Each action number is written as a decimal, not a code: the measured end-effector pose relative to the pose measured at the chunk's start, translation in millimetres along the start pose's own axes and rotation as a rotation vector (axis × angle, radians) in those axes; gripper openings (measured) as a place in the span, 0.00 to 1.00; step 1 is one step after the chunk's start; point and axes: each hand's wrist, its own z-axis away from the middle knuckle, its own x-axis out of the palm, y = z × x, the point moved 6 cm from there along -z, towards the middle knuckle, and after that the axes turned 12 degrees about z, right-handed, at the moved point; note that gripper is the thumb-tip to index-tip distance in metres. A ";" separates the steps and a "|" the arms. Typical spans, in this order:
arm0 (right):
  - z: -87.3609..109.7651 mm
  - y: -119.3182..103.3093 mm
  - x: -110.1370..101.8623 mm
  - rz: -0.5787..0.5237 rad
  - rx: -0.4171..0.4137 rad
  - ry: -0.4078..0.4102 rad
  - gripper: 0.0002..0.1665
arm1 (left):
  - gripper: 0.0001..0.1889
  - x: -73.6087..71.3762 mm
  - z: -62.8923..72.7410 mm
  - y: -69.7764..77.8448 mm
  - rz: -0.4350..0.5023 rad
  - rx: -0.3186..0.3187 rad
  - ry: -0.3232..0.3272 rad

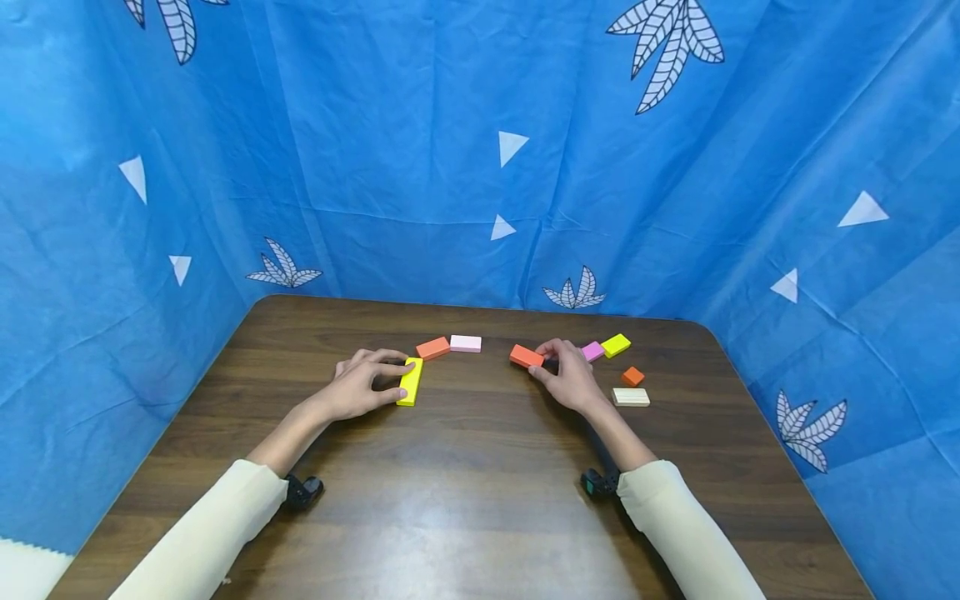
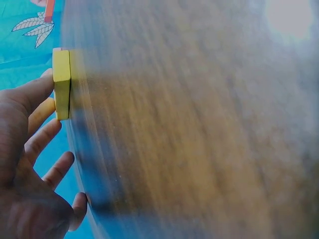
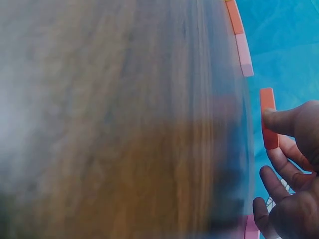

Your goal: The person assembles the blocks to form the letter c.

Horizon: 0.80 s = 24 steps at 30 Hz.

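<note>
On the dark brown wood-grain bench [image 1: 450,467], left hand [image 1: 365,388] pinches a bright yellow rectangular block [image 1: 411,385], thumb toward its near end, fingers toward its far end. Block's far end is right by a salmon-orange rectangular block [image 1: 433,348]; can't tell if they touch. A pale pink rectangular block [image 1: 466,343] meets the orange one's right end. Right hand [image 1: 572,379] clamps a red-orange rectangular block [image 1: 527,357] between thumb and fingers at its right end; looks raised off the bench, right of the pale pink one with a gap. Beyond the right hand: magenta-pink block [image 1: 592,352], partly hidden, end to end with a lime-yellow rectangular block [image 1: 617,346]. Nearer: small dark-orange block [image 1: 633,377], just behind a cream rectangular block [image 1: 631,397] with grooved lines. Printed blue fabric curtain [image 1: 375,150] behind. Block material unclear.
</note>
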 end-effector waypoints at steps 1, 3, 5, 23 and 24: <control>-1.0 -0.3 0.8 0.000 -0.003 0.000 0.23 | 0.27 0.3 -0.1 0.0 0.001 -0.001 -0.001; -2.5 -0.7 2.2 -0.006 0.000 0.000 0.23 | 0.27 1.3 -0.6 0.5 0.002 0.004 -0.002; -3.6 -1.6 3.0 -0.016 0.004 0.001 0.23 | 0.28 1.7 -1.0 1.9 0.008 0.007 -0.003; -15.0 -19.7 15.4 -0.018 0.003 -0.001 0.22 | 0.27 0.9 0.4 2.8 0.003 0.008 0.005; -15.6 -21.1 15.8 -0.020 0.001 0.000 0.22 | 0.27 0.7 0.5 2.8 0.003 0.007 0.005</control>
